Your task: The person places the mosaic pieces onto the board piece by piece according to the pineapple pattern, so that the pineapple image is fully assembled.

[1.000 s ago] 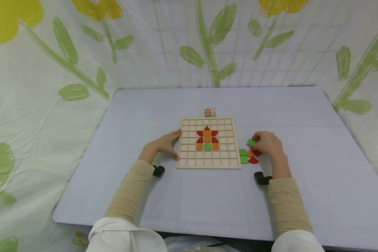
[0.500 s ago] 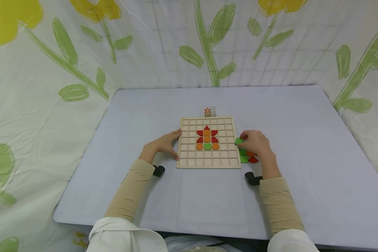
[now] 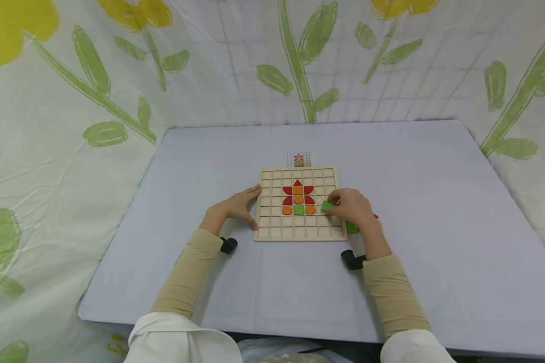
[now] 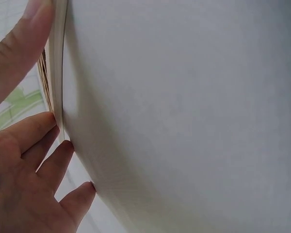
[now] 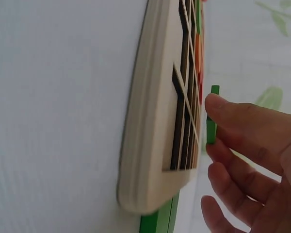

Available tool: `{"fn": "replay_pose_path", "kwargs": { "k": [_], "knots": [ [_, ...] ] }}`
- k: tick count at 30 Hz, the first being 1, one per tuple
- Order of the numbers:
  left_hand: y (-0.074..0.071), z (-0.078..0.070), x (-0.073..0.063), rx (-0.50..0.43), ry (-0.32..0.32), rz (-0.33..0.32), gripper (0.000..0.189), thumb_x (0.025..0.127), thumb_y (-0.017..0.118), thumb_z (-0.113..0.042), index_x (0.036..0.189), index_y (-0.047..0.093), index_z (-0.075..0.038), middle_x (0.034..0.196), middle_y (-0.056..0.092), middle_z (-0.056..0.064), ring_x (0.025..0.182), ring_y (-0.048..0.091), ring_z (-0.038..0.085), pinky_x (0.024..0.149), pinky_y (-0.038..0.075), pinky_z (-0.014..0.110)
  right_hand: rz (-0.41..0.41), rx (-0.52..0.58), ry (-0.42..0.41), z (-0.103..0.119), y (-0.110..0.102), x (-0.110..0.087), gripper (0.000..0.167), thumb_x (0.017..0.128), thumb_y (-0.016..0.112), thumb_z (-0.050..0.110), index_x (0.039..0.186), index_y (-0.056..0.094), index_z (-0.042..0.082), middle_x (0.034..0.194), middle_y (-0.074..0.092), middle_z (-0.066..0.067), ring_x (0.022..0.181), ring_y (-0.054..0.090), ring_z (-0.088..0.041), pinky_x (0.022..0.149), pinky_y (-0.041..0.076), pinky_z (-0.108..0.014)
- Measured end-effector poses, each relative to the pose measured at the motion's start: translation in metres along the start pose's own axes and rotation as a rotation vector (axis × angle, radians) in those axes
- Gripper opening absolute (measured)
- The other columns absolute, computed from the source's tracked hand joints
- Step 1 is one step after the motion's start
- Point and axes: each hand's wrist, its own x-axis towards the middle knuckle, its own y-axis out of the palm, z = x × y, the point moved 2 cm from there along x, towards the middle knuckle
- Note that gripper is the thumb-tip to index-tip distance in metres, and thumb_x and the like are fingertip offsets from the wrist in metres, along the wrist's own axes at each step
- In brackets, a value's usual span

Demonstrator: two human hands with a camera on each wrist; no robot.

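A wooden grid board (image 3: pixel 276 232) lies mid-table. Within its cells, red, orange and green pieces form a figure: a red triangle (image 3: pixel 297 183) on top, an orange square (image 3: pixel 297 190) below, and a green square (image 3: pixel 298 209) lower between two orange circles. My right hand (image 3: pixel 353 206) pinches another green square tile (image 3: pixel 327 205) over the board's right side; in the right wrist view that tile (image 5: pixel 211 132) is edge-on between thumb and fingers, above the grid. My left hand (image 3: pixel 231 209) touches the board's left edge, thumb and fingers spread; its fingertips (image 4: pixel 65 148) meet that edge.
Beyond the board's far edge lies a small pattern card (image 3: pixel 298 160) with a similar figure. Right of the board, a green tile (image 3: pixel 351 228) and a bit of a red piece (image 3: pixel 375 216) show past my right hand, which hides the other loose pieces.
My right hand has moved left with the green square tile, from the loose pieces to over the board. My left hand stays at the board's left edge.
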Motion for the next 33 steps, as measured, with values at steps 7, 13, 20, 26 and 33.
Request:
{"fn": "replay_pose_path", "kwargs": {
  "k": [7, 13, 20, 26, 33],
  "knots": [
    [0.000, -0.002, -0.001, -0.003, 0.004, 0.000, 0.113, 0.071, 0.087, -0.025, 0.154, 0.015, 0.001, 0.163, 0.007, 0.011, 0.148, 0.007, 0.030, 0.119, 0.014, 0.044, 0.029, 0.014, -0.044, 0.017, 0.012, 0.001, 0.031, 0.080, 0.079, 0.022, 0.105, 0.071, 0.005, 0.101, 0.068, -0.010, 0.092, 0.060, -0.026, 0.077, 0.052, -0.041],
    [-0.001, -0.002, -0.001, -0.007, 0.004, -0.005, 0.113, 0.071, 0.087, -0.026, 0.154, 0.016, 0.001, 0.163, 0.007, 0.012, 0.148, 0.007, 0.031, 0.119, 0.014, 0.045, 0.069, 0.025, -0.137, 0.040, 0.028, 0.004, 0.030, 0.080, 0.080, 0.023, 0.102, 0.072, 0.005, 0.092, 0.068, -0.005, 0.086, 0.058, -0.022, 0.075, 0.051, -0.036],
    [0.000, -0.001, -0.001, -0.003, 0.007, 0.001, 0.113, 0.071, 0.087, -0.026, 0.154, 0.015, 0.001, 0.163, 0.007, 0.012, 0.148, 0.006, 0.030, 0.119, 0.013, 0.044, 0.089, -0.026, -0.220, 0.057, 0.044, 0.009, 0.028, 0.077, 0.083, 0.022, 0.099, 0.072, 0.007, 0.091, 0.069, -0.002, 0.087, 0.061, -0.019, 0.077, 0.052, -0.035],
    [0.000, -0.002, -0.001, -0.009, 0.009, 0.002, 0.114, 0.070, 0.087, -0.025, 0.154, 0.015, 0.001, 0.162, 0.007, 0.012, 0.148, 0.007, 0.030, 0.119, 0.013, 0.044, 0.101, -0.053, -0.226, 0.066, 0.052, 0.012, 0.028, 0.079, 0.082, 0.020, 0.103, 0.073, 0.008, 0.097, 0.070, -0.002, 0.092, 0.062, -0.018, 0.083, 0.052, -0.036],
    [0.000, 0.000, 0.000, -0.006, 0.017, -0.004, 0.114, 0.070, 0.088, -0.025, 0.154, 0.015, 0.002, 0.162, 0.008, 0.013, 0.148, 0.007, 0.031, 0.119, 0.014, 0.045, 0.119, -0.061, -0.228, 0.072, 0.056, 0.016, 0.028, 0.080, 0.080, 0.018, 0.105, 0.073, 0.008, 0.100, 0.070, -0.001, 0.094, 0.062, -0.018, 0.085, 0.052, -0.037]
  ]
}}
